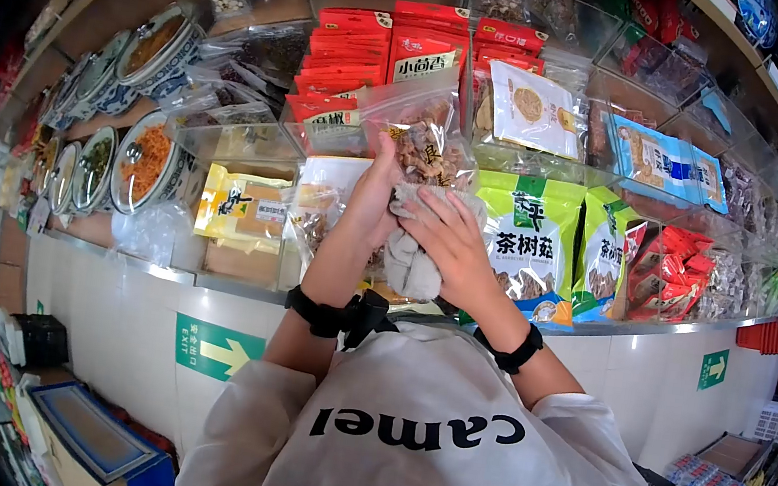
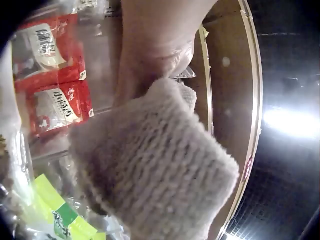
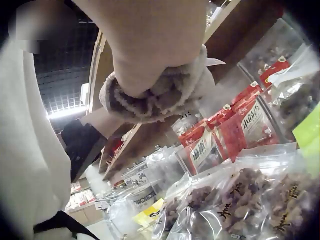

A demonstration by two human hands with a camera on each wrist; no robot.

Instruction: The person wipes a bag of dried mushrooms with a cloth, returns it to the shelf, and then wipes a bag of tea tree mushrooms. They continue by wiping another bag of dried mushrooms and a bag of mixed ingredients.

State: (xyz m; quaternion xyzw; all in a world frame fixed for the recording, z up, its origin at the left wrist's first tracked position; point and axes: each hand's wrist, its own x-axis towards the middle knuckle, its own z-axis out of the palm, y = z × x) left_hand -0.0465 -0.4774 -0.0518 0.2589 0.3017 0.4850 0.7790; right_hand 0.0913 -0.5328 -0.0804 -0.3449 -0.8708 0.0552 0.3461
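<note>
My left hand [image 1: 375, 197] grips the left side of a clear zip bag [image 1: 422, 144] of brown dried pieces, upright above the display. On the bag's lower part, my right hand [image 1: 448, 241] holds a bunched grey cloth [image 1: 411, 266], its fingers lying across the fabric. In the left wrist view the ribbed cloth [image 2: 160, 165] covers much of the frame below the left hand [image 2: 155, 45], whose fingers are hidden. The right wrist view has the cloth [image 3: 192, 90] folded around the right hand's [image 3: 150, 55] fingers; the fingertips are out of sight.
Clear dividers separate red packets [image 1: 344, 60], green bags [image 1: 532, 242], a yellow packet [image 1: 242, 204] and a blue packet [image 1: 665, 161]. Covered bowls [image 1: 144, 162] stand at the left. The counter's metal edge [image 1: 245, 291] runs just in front of the body.
</note>
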